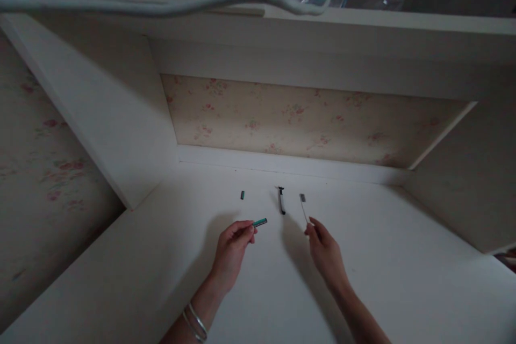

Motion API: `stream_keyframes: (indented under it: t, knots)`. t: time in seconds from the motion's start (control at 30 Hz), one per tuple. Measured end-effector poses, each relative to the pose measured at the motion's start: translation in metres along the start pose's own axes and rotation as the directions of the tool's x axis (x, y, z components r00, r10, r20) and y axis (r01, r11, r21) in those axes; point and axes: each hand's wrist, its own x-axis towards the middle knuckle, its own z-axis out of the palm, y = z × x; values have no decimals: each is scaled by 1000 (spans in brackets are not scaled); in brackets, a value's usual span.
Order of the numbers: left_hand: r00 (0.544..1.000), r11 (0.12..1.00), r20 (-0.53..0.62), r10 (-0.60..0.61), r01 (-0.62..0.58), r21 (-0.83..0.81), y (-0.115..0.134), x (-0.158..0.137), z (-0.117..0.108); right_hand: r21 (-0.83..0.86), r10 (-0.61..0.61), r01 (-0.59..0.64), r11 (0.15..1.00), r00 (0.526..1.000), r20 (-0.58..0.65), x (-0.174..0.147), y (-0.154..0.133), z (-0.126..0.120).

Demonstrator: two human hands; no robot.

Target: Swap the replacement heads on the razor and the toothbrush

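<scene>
In the lower centre of the frame, your left hand [233,251] pinches a green-and-black strip [260,222], fingers nearly closed. Right of it, your right hand [325,253] pinches a thin, grey-headed stick [303,199]. Just below frame centre, a razor [281,202] lies on the white table [266,295], a small green piece [242,194] to its left.

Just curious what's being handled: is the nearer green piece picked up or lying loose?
Picked up: the left hand pinches one end of the nearer green piece between thumb and fingers; its other end sticks out free.
</scene>
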Motion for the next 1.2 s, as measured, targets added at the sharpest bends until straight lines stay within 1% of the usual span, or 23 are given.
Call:
stream_keyframes:
  t: [0.03,0.07,0.17,0.23,0.33,0.47,0.6,0.7,0.8,0.97,1.03,1.1,1.13,1.2]
  knots:
    - [1000,1000,2,-3,3,-5,0,0,0,-288,-43,39,957,999,-5,15,5,-11]
    - [1000,1000,4,-6,6,-10,0,0,0,-380,-43,32,925,999,-20,30,9,-21]
    - [1000,1000,13,-17,17,-14,1,-1,2,-538,-19,-23,842,997,-73,68,20,-50]
    - [1000,1000,17,-20,20,0,1,-1,2,-620,14,-67,782,996,-89,86,26,-63]
    - [1000,1000,23,-21,21,16,1,0,2,-707,74,-115,698,993,-89,103,35,-71]
    - [999,999,32,-30,29,24,-2,1,-1,-768,136,-166,618,985,-104,115,45,-71]
    - [999,999,37,-38,37,20,-3,1,-2,-798,169,-187,573,980,-108,122,49,-67]
    - [999,999,36,-40,39,23,-2,1,-1,-810,160,-178,559,982,-104,124,48,-63]
    - [999,999,33,-39,39,20,0,0,0,-811,124,-154,564,987,-101,122,44,-62]
    - [999,999,33,-35,35,4,1,0,1,-779,10,-75,623,996,-88,116,29,-62]
    - [999,999,41,-34,33,11,1,0,1,-749,-59,-3,663,997,-55,107,18,-57]
    - [998,999,50,-29,27,31,-1,0,0,-701,-138,114,704,990,23,91,3,-48]
    - [998,999,55,-25,22,45,-1,0,0,-667,-180,187,721,980,80,78,-5,-43]
    - [998,996,69,-13,7,90,-3,0,0,-586,-261,332,739,943,205,49,-25,-31]
